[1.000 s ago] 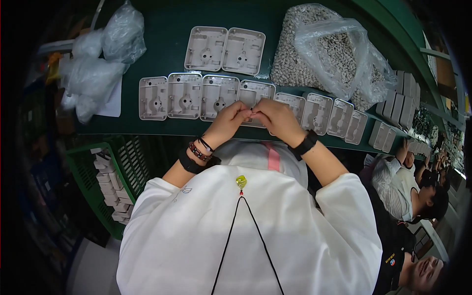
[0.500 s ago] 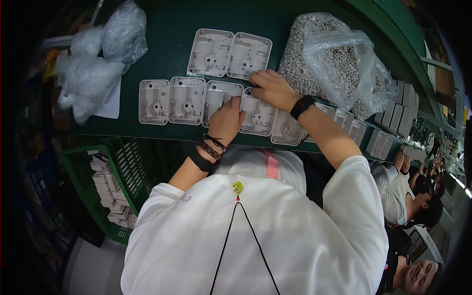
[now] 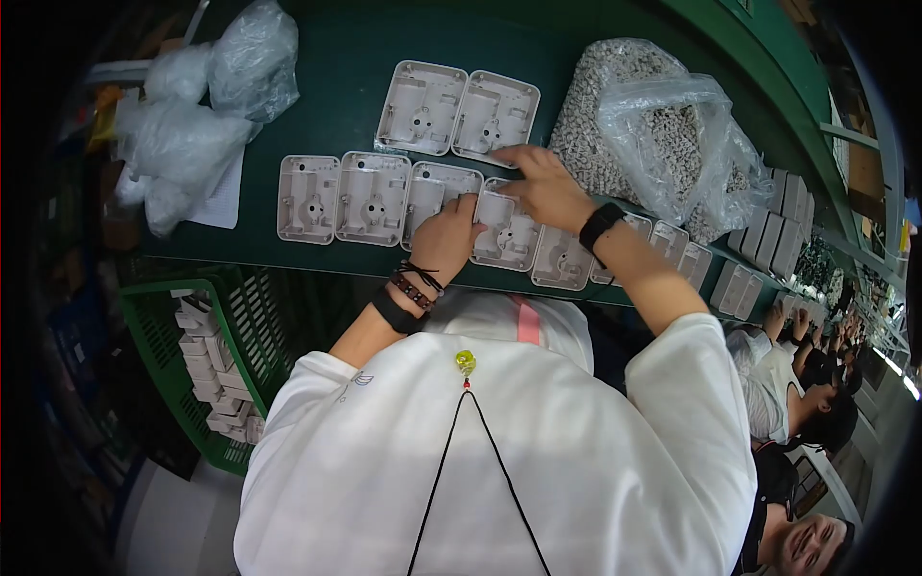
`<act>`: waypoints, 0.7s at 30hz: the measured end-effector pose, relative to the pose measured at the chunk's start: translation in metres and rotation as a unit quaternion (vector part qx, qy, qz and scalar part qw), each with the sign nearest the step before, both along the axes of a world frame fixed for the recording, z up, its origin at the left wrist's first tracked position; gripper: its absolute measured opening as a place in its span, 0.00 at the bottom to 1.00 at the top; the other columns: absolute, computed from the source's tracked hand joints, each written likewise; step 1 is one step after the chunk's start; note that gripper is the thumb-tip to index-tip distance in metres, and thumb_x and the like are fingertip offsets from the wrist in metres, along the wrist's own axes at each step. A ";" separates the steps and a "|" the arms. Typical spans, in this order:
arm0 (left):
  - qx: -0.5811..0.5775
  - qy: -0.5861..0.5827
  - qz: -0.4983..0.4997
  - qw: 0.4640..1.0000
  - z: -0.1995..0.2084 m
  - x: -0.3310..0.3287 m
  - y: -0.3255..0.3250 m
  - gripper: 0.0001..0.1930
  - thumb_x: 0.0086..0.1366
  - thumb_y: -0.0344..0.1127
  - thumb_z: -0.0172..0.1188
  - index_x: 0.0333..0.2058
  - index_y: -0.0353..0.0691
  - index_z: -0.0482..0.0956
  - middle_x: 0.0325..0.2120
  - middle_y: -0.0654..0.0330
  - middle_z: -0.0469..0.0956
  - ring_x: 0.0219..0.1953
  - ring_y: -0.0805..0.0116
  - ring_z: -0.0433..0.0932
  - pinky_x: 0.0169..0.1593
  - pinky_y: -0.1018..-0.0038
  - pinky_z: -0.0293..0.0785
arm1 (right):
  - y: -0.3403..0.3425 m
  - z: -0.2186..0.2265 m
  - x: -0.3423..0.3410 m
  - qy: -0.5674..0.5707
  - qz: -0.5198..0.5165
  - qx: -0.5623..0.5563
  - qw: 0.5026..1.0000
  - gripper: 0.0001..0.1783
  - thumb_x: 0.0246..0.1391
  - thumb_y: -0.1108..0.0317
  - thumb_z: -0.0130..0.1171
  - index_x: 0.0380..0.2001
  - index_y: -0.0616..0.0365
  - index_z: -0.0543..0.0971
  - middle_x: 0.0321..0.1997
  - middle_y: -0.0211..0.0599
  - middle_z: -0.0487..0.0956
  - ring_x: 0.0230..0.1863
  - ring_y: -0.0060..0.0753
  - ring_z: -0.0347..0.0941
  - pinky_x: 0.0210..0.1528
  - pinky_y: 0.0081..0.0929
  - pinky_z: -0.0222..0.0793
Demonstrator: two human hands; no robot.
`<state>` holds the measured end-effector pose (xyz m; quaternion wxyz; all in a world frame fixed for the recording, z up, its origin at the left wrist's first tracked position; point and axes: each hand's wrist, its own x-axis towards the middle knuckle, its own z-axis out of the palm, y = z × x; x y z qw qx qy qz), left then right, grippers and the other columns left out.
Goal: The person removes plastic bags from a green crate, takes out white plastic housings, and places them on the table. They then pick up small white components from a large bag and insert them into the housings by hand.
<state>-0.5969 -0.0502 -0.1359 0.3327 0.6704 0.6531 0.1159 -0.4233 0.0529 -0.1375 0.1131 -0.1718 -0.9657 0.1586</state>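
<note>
A row of shallow off-white plastic housings, hollow side up, runs along the near edge of the green bench. My left hand is curled over the third housing from the left, fingers at the wall it shares with the fourth housing. At that fourth housing's top left corner, my right hand has its thumb and bent fingers pressed down. Whatever is under those fingertips is too small or hidden to make out. Two more housings, a left one and a right one, lie behind the row.
Back right sits an open clear plastic bag of small greyish pieces. Stacked housings stand further right, near other people. Clear plastic bags lie at the left on a paper sheet. Below stands a green crate holding white parts.
My right hand has shifted slightly down and right, its fingers still at the fourth housing's top. The left hand stays almost in place. The whole view has shifted a little.
</note>
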 end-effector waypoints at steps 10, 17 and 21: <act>-0.291 -0.615 0.305 0.666 -0.011 -0.030 0.001 0.20 0.64 0.51 0.41 0.38 0.39 0.70 0.28 0.63 0.71 0.30 0.73 0.69 0.34 0.78 0.66 | -0.066 0.027 -0.047 0.157 -0.293 -0.139 0.933 0.11 0.34 0.69 0.60 0.28 0.51 0.76 0.38 0.42 0.66 0.43 0.47 0.59 0.45 0.39 0.55; -0.288 -0.711 0.299 0.568 -0.004 -0.024 0.007 0.22 0.65 0.52 0.38 0.36 0.38 0.72 0.28 0.65 0.72 0.26 0.78 0.66 0.30 0.80 0.62 | -0.093 0.042 -0.067 0.065 -0.275 -0.098 0.954 0.13 0.32 0.66 0.62 0.28 0.51 0.75 0.38 0.38 0.66 0.42 0.46 0.60 0.43 0.38 0.55; -0.317 -0.746 0.224 0.541 -0.011 -0.034 0.006 0.21 0.65 0.51 0.37 0.38 0.39 0.70 0.31 0.64 0.71 0.32 0.76 0.70 0.35 0.78 0.67 | -0.083 0.041 -0.072 0.047 -0.228 -0.085 0.969 0.13 0.33 0.68 0.60 0.28 0.54 0.73 0.38 0.35 0.67 0.40 0.42 0.61 0.41 0.35 0.55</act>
